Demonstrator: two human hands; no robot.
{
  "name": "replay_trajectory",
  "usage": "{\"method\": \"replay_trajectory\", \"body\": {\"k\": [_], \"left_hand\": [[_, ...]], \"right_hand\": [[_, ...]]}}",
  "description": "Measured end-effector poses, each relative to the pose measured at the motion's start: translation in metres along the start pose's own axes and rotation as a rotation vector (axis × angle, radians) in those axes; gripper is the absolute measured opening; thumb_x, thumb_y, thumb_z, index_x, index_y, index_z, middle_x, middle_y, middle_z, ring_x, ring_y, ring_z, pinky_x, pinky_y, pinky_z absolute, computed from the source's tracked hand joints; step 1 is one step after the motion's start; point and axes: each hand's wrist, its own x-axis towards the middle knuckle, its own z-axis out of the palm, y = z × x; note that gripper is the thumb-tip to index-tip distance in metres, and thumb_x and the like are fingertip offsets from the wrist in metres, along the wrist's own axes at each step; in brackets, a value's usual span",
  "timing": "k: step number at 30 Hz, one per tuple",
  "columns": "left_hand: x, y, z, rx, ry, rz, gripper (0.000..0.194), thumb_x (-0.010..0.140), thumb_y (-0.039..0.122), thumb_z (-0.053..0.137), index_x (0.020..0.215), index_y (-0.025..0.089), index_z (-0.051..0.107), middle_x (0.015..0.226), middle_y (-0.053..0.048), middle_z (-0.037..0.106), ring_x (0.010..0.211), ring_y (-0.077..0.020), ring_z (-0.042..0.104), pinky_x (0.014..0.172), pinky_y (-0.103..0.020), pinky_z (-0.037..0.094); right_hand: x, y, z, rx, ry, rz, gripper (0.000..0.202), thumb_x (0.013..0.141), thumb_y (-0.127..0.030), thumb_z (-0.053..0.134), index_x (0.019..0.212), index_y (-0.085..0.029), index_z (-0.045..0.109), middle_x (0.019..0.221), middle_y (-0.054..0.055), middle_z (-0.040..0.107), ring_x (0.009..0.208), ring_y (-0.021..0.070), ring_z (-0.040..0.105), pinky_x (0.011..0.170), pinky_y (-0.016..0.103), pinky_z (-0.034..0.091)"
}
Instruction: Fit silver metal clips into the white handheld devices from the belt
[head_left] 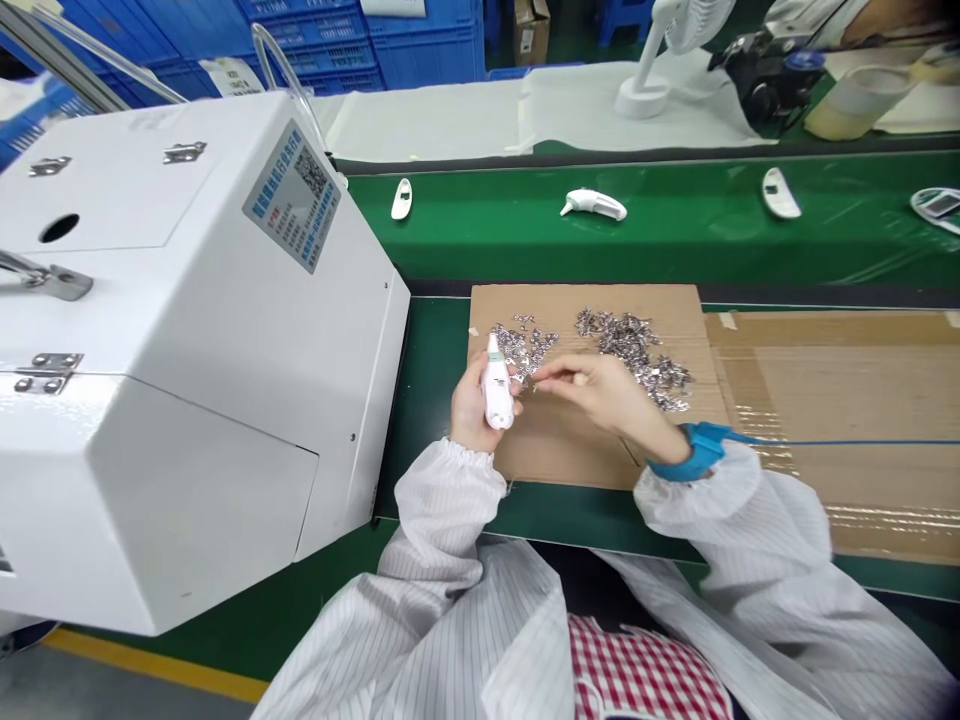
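Observation:
In my left hand (471, 408) I hold a white ear thermometer (497, 388), its narrow tip pointing away from me and its back side up. My right hand (592, 388) is just to the right of it, thumb and fingers pinched together. Something small and shiny seems to be at those fingertips, too small to name. A blue wrist strap (696, 452) with a cord is on my right wrist. Beyond my hands, a small pile of metal pieces (531, 345) and a larger pile of metal pieces (634, 345) lie on a cardboard sheet (559, 450).
A big white machine housing (247, 330) stands close on my left. Behind the cardboard runs a green conveyor belt (495, 235) carrying another thermometer (594, 204) and white shell parts (402, 199). A second cardboard piece (862, 400) lies right. A fan (645, 95) stands across the belt.

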Motion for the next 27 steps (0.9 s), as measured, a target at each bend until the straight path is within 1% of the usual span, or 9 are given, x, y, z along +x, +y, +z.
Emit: {"method": "replay_trajectory", "body": {"k": [2, 3, 8, 11, 15, 20, 23, 25, 27], "left_hand": [[0.002, -0.011, 0.005, 0.012, -0.021, -0.025, 0.022, 0.098, 0.032, 0.043, 0.110, 0.017, 0.053, 0.066, 0.000, 0.056, 0.045, -0.0109, 0.051, 0.034, -0.018, 0.037], [0.002, -0.017, 0.008, 0.018, -0.038, -0.034, 0.024, 0.097, 0.034, 0.045, 0.113, 0.017, 0.053, 0.066, 0.001, 0.055, 0.045, -0.0108, 0.052, 0.035, -0.018, 0.037], [-0.001, -0.036, 0.018, 0.069, -0.077, -0.025, 0.032, 0.098, 0.036, 0.046, 0.125, 0.021, 0.053, 0.064, 0.002, 0.054, 0.044, -0.0110, 0.053, 0.037, -0.019, 0.040], [-0.006, -0.038, 0.020, 0.091, -0.082, -0.010, 0.033, 0.098, 0.034, 0.046, 0.129, 0.025, 0.051, 0.068, 0.002, 0.055, 0.045, -0.0115, 0.054, 0.038, -0.021, 0.042], [-0.009, -0.038, 0.022, 0.100, -0.076, -0.011, 0.035, 0.097, 0.036, 0.049, 0.130, 0.025, 0.051, 0.069, 0.002, 0.056, 0.044, -0.0114, 0.054, 0.038, -0.021, 0.042], [-0.008, -0.041, 0.022, 0.133, -0.080, -0.012, 0.030, 0.098, 0.036, 0.045, 0.126, 0.025, 0.052, 0.067, 0.003, 0.055, 0.043, -0.0117, 0.053, 0.036, -0.022, 0.042], [-0.005, -0.042, 0.021, 0.106, -0.094, -0.043, 0.025, 0.098, 0.036, 0.047, 0.116, 0.022, 0.056, 0.068, 0.002, 0.055, 0.044, -0.0111, 0.052, 0.036, -0.021, 0.041], [-0.004, -0.043, 0.021, 0.061, -0.097, -0.121, 0.023, 0.097, 0.037, 0.046, 0.107, 0.019, 0.056, 0.070, 0.000, 0.056, 0.045, -0.0113, 0.053, 0.036, -0.021, 0.041], [-0.003, -0.045, 0.021, 0.031, -0.082, -0.209, 0.020, 0.098, 0.035, 0.044, 0.101, 0.018, 0.054, 0.072, -0.002, 0.058, 0.047, -0.0118, 0.054, 0.036, -0.021, 0.040]], "right_hand": [[-0.002, -0.003, -0.008, 0.145, 0.146, -0.021, 0.015, 0.084, -0.032, 0.067, 0.090, -0.022, 0.075, 0.093, 0.004, 0.077, 0.083, 0.0199, 0.069, 0.074, 0.032, 0.051], [-0.004, -0.004, -0.010, 0.191, 0.174, -0.036, 0.014, 0.083, -0.032, 0.069, 0.090, -0.021, 0.075, 0.090, 0.004, 0.077, 0.081, 0.0196, 0.069, 0.073, 0.032, 0.051], [-0.008, -0.005, -0.005, 0.235, 0.129, -0.061, 0.011, 0.081, -0.028, 0.071, 0.091, -0.023, 0.072, 0.075, -0.001, 0.072, 0.069, 0.0157, 0.066, 0.069, 0.031, 0.049], [-0.009, -0.001, -0.003, 0.186, 0.136, -0.061, 0.010, 0.081, -0.027, 0.070, 0.090, -0.023, 0.072, 0.072, -0.002, 0.070, 0.066, 0.0150, 0.064, 0.068, 0.030, 0.048], [-0.012, -0.003, -0.007, 0.131, 0.122, -0.061, 0.010, 0.082, -0.028, 0.069, 0.091, -0.023, 0.071, 0.068, -0.003, 0.067, 0.063, 0.0141, 0.061, 0.064, 0.028, 0.045], [-0.012, -0.008, -0.007, 0.028, 0.099, -0.097, 0.007, 0.082, -0.020, 0.067, 0.087, -0.022, 0.070, 0.071, -0.003, 0.065, 0.064, 0.0126, 0.058, 0.064, 0.028, 0.041], [-0.010, -0.008, -0.012, 0.066, 0.082, -0.117, 0.007, 0.077, -0.020, 0.073, 0.083, -0.022, 0.070, 0.079, -0.001, 0.067, 0.066, 0.0126, 0.058, 0.064, 0.028, 0.043], [-0.011, -0.013, -0.022, 0.178, 0.159, -0.094, 0.009, 0.075, -0.024, 0.077, 0.081, -0.022, 0.070, 0.076, -0.001, 0.067, 0.062, 0.0122, 0.058, 0.058, 0.028, 0.043], [-0.015, -0.025, -0.038, 0.339, 0.398, -0.087, 0.011, 0.080, -0.030, 0.075, 0.075, -0.023, 0.067, 0.063, -0.002, 0.062, 0.049, 0.0101, 0.050, 0.045, 0.026, 0.037]]}}
